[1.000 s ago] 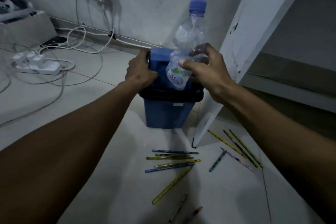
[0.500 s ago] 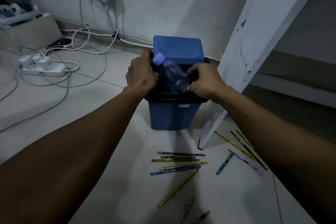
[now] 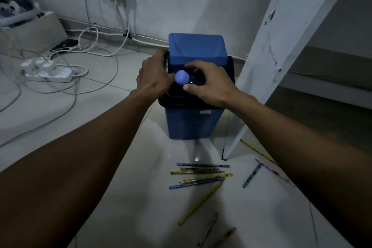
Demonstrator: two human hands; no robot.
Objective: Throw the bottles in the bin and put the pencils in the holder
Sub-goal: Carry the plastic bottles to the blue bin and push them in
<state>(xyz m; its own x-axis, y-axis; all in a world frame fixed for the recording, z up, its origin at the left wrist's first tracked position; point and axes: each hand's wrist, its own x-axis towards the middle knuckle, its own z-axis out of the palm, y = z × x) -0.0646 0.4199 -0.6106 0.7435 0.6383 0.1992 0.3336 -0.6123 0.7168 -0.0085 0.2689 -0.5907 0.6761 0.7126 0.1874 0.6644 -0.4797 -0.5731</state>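
Bottle [image 3: 182, 77] pressed into bin [image 3: 193, 123]; right hand [image 3: 209, 84] curled over it.

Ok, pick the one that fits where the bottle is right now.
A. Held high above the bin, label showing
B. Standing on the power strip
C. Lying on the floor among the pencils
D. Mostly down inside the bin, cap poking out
D: only the purple cap of the bottle shows above the dark opening of the blue bin, with the right hand on it and the left hand at the rim.
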